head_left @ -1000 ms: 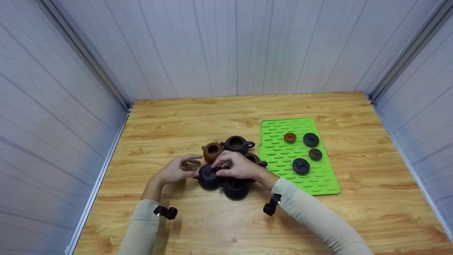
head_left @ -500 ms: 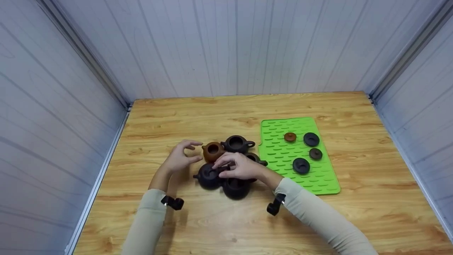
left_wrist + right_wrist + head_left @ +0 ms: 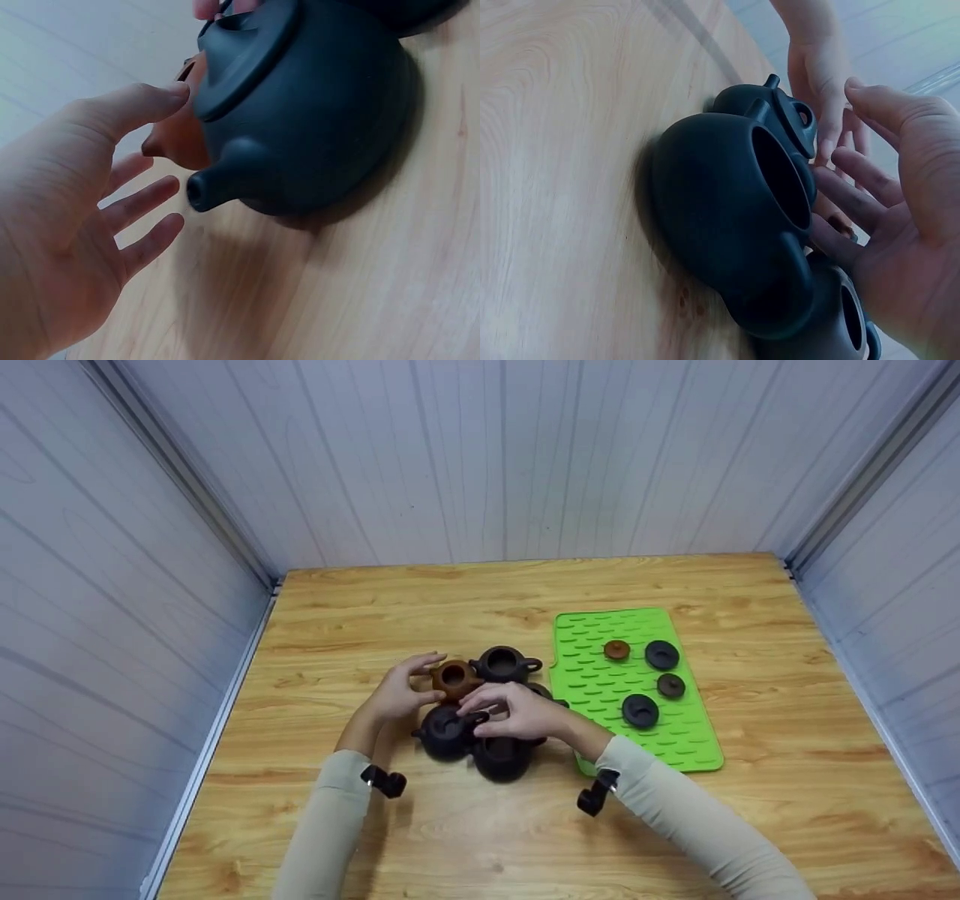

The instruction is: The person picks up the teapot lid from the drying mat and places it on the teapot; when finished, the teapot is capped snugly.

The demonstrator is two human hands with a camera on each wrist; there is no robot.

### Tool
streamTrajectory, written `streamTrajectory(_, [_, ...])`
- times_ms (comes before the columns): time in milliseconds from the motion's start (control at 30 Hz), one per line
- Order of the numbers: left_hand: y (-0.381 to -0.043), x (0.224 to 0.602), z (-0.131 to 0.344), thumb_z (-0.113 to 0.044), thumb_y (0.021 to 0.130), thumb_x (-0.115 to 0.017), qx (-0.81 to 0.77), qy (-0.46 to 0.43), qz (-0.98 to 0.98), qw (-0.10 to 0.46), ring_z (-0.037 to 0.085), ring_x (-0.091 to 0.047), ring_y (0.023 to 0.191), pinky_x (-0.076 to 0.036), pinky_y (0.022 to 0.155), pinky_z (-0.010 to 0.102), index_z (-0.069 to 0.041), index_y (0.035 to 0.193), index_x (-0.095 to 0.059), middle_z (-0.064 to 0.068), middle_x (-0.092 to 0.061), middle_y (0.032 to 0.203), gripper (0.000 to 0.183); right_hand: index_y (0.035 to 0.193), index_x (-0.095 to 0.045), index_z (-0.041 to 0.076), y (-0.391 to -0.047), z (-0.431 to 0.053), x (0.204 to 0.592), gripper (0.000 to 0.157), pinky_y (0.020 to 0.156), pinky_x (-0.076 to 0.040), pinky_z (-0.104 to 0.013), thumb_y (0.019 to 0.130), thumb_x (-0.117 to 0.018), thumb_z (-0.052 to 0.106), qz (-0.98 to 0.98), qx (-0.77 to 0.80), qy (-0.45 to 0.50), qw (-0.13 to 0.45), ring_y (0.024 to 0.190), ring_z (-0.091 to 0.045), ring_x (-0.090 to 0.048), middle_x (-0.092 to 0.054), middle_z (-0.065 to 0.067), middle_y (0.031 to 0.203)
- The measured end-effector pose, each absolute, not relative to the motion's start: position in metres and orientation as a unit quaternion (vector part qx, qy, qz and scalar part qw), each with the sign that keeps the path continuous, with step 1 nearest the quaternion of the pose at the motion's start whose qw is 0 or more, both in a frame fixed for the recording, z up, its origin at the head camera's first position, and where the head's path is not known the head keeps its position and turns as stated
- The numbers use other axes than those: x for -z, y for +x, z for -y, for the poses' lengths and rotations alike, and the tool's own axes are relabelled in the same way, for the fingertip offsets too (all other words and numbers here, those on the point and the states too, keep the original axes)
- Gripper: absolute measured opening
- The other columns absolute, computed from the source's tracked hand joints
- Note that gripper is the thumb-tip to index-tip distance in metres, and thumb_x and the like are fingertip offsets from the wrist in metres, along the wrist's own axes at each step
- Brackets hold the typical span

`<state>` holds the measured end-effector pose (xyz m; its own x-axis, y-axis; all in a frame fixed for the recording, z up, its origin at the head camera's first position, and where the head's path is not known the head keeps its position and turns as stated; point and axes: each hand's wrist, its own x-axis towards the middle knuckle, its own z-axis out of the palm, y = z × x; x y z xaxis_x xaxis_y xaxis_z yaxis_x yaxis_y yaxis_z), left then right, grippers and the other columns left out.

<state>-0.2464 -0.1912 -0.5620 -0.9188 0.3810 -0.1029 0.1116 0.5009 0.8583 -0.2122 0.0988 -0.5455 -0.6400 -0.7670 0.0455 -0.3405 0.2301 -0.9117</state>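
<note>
My left hand point(image 3: 401, 690) is spread round the spout side of a small reddish-brown lidless teapot point(image 3: 469, 688), thumb in front, fingers behind. In the left wrist view its fingers point(image 3: 146, 202) are loosely bent and the thumb overlaps the brown pot. Just nearer me stands a black teapot point(image 3: 322, 112) with its lid on. My right hand point(image 3: 525, 714) hovers over the cluster, fingers extended by that pot's handle and holding nothing. Beneath it is a black lidless teapot point(image 3: 712, 195); another dark lidless one point(image 3: 817, 322) is partly hidden.
A black lidless teapot point(image 3: 491, 678) stands at the back of the cluster. On the right, a green mat point(image 3: 585, 682) bears a reddish-brown lid point(image 3: 616, 649), black lids point(image 3: 662, 655) and a dark brown lid point(image 3: 671, 685). Pale walls enclose the wooden table point(image 3: 480, 840).
My left hand has left the black lidded teapot's spout and moved forward and right to the brown teapot. My right hand has drawn slightly right, off the black pot's lid.
</note>
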Motion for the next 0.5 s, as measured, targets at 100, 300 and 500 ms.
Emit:
streamTrajectory(100, [-0.247, 0.565, 0.188, -0.006, 0.103, -0.081, -0.478, 0.143, -0.855, 0.143, 0.053, -0.059, 0.150, -0.049, 0.125, 0.065, -0.005, 0.164, -0.056, 0.025, -0.053, 0.171, 0.066, 0.136, -0.076, -0.003, -0.213, -0.104, 0.543, 0.034, 0.113, -0.061, -0.060, 0.104, -0.078, 0.006, -0.751, 0.506, -0.370, 0.207, 0.142, -0.047, -0.068, -0.070, -0.028, 0.150])
streamTrajectory(300, [-0.246, 0.572, 0.184, -0.005, 0.104, -0.078, -0.488, 0.125, -0.851, 0.149, 0.052, -0.063, 0.145, -0.053, 0.122, 0.062, -0.006, 0.166, -0.055, 0.025, -0.059, 0.163, 0.066, 0.136, -0.074, -0.008, -0.214, -0.115, 0.538, 0.034, 0.113, -0.060, -0.060, 0.104, -0.077, 0.003, -0.741, 0.527, -0.365, 0.201, 0.143, -0.048, -0.066, -0.066, -0.033, 0.151])
streamTrajectory(500, [-0.246, 0.575, 0.184, -0.005, 0.104, -0.079, -0.496, 0.119, -0.847, 0.150, 0.051, -0.062, 0.145, -0.053, 0.121, 0.061, -0.008, 0.165, -0.057, 0.024, -0.059, 0.163, 0.065, 0.136, -0.075, -0.007, -0.217, -0.127, 0.537, 0.034, 0.113, -0.057, -0.066, 0.103, -0.077, -0.001, -0.743, 0.540, -0.352, 0.181, 0.142, -0.048, -0.066, -0.067, -0.034, 0.150])
